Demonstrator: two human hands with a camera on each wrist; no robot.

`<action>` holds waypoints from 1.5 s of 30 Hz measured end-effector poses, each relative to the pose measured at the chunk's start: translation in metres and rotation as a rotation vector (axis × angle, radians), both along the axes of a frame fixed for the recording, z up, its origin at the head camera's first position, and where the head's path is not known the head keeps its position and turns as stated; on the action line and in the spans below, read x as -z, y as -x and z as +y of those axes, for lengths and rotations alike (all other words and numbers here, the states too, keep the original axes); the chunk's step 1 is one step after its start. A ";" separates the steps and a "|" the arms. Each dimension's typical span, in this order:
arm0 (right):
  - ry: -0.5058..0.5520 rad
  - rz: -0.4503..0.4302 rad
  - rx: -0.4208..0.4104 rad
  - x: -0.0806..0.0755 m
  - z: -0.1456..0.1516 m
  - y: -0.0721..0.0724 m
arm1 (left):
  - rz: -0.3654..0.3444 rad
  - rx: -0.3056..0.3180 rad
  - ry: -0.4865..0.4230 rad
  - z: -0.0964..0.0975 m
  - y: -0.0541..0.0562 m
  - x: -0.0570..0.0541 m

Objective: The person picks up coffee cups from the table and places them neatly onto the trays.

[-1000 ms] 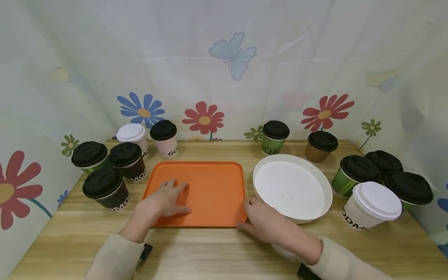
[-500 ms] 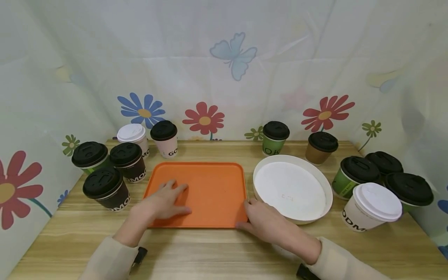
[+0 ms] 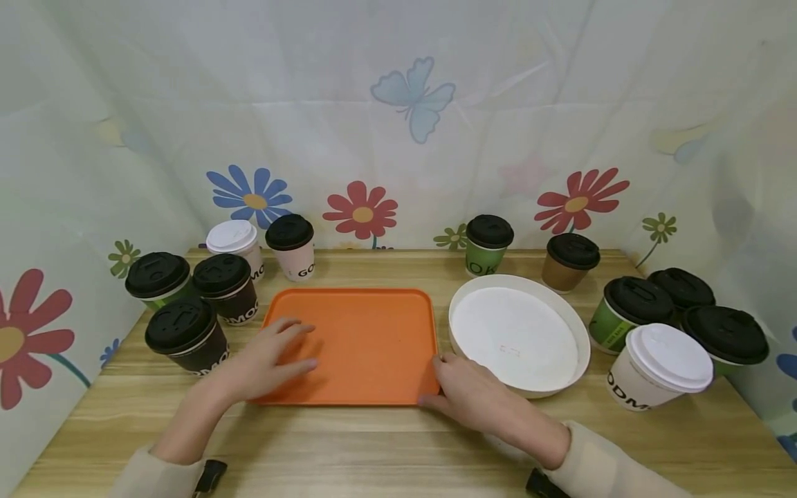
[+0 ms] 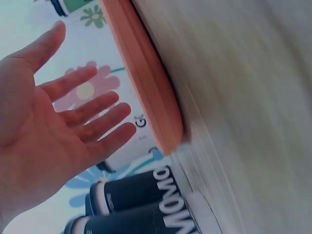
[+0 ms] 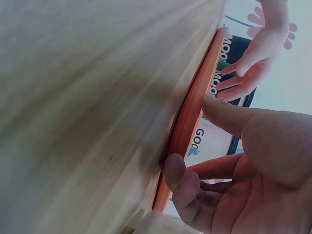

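Note:
An orange rectangular tray (image 3: 373, 339) lies flat on the wooden table. My left hand (image 3: 260, 363) is over the tray's left side, fingers spread and holding nothing. In the left wrist view, that hand (image 4: 46, 122) shows straight fingers beside the tray's rim (image 4: 144, 78). At the near right corner, my right hand (image 3: 474, 394) grips the tray, thumb along the front edge and fingers at the right side. The right wrist view shows its thumb (image 5: 222, 112) on the rim and curled fingertips (image 5: 174, 170) at the tray's lower edge.
A round white dish (image 3: 513, 339) stands just right of the tray. Several lidded paper cups, including a dark brown cup (image 3: 187, 337), cluster on the left. More stand at the right, including a white-lidded cup (image 3: 660, 366). A green cup (image 3: 488, 243) is at the back.
My left hand has drawn back leftward and toward the tray's near left corner. The right hand keeps its place on the corner, and the tray has stayed put.

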State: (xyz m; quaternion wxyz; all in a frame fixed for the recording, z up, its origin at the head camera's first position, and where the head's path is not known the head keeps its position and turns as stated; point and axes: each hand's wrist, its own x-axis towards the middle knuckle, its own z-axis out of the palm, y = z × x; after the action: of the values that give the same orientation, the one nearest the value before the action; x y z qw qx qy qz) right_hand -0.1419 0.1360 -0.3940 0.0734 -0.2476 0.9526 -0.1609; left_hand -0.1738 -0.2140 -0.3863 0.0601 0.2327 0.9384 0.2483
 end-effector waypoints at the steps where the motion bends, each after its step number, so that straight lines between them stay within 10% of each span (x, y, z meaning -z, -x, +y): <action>1: 0.000 0.001 0.000 0.000 0.000 0.000 | 0.007 -0.002 -0.012 -0.002 -0.002 -0.001; 20: -0.009 -0.008 0.001 0.000 0.000 0.000 | -0.034 -0.025 -0.144 -0.060 -0.028 -0.001; 35: -0.001 -0.010 -0.006 0.001 0.001 0.000 | -0.325 -0.001 -0.266 -0.121 -0.044 -0.005; 45: -0.003 -0.006 -0.009 0.001 0.001 0.001 | -0.382 0.006 -0.238 -0.166 -0.050 -0.005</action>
State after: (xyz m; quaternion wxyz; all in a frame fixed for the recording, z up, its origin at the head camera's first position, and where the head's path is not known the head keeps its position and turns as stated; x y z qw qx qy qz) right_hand -0.1432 0.1373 -0.3953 0.0775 -0.2515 0.9514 -0.1598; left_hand -0.1239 -0.3800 -0.3814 0.2094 0.1899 0.8734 0.3965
